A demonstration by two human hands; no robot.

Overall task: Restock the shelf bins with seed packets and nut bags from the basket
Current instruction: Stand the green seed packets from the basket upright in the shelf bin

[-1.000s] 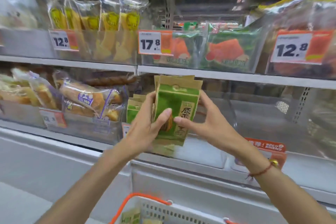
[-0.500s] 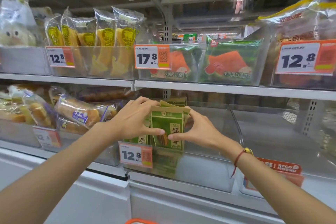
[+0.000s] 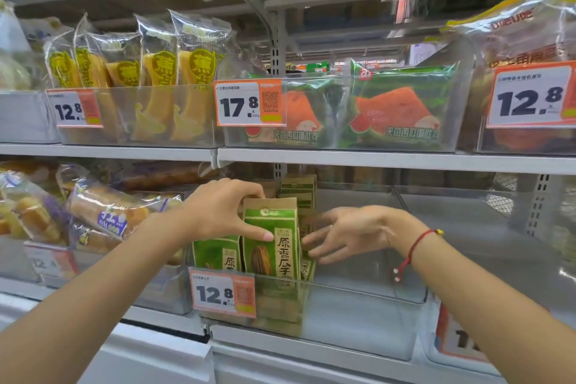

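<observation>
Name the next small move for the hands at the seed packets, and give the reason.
Probably release the left hand: its thumb and fingers grip the front seed packet, which already stands upright in the clear bin, while the right hand is open beside it.

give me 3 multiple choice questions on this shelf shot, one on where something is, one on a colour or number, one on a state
1. Where are the green seed packets?
A. top shelf
B. clear bin on the lower shelf
C. the floor

2. What price is on the tag on that bin?
A. 12.8
B. 17.8
C. 9.9

3. How is the right hand?
A. fist around a packet
B. fingers straight beside the packets
C. out of view

Answers:
1 B, the packets stand behind the bin's clear front wall, below the watermelon bread.
2 A, the tag reads 12.8.
3 B, its fingers are spread and straight at the packets' right edge, while the left hand holds the front packet.
</observation>
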